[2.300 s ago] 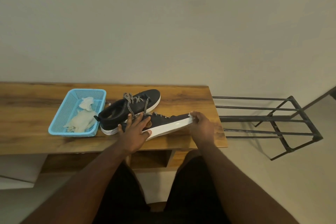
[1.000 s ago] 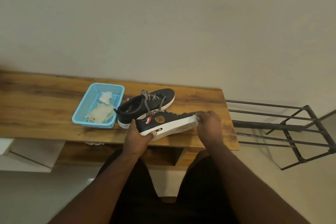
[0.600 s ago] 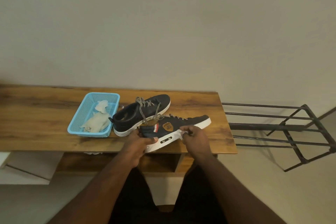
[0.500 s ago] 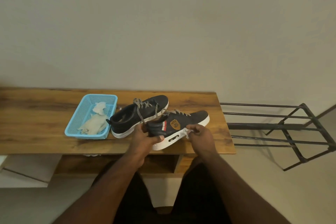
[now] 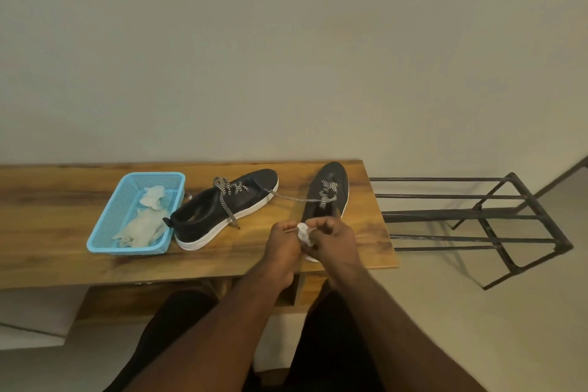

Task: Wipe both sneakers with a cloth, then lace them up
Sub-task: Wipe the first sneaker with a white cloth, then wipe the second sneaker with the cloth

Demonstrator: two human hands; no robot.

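Observation:
Two black sneakers with white soles sit on the wooden table [image 5: 63, 264]. The left sneaker [image 5: 222, 210] lies diagonally beside the basket, its speckled laces loose. The right sneaker [image 5: 331, 191] stands near the table's right end, toe pointing away from me, its heel hidden behind my hands. A small white cloth [image 5: 304, 234] is bunched between both hands at that heel. My left hand [image 5: 281, 245] and my right hand [image 5: 332, 242] both pinch the cloth. One lace runs across the table between the two sneakers.
A light blue mesh basket [image 5: 108, 232] at the left holds two crumpled pale cloths. A black metal rack [image 5: 496, 219] stands on the floor to the right of the table. A plain wall rises behind. My legs sit below the table's front edge.
The near sneaker, earlier held tilted on its side, now stands on the table farther right with its toe pointing away. Both hands have come together on the white cloth at its heel.

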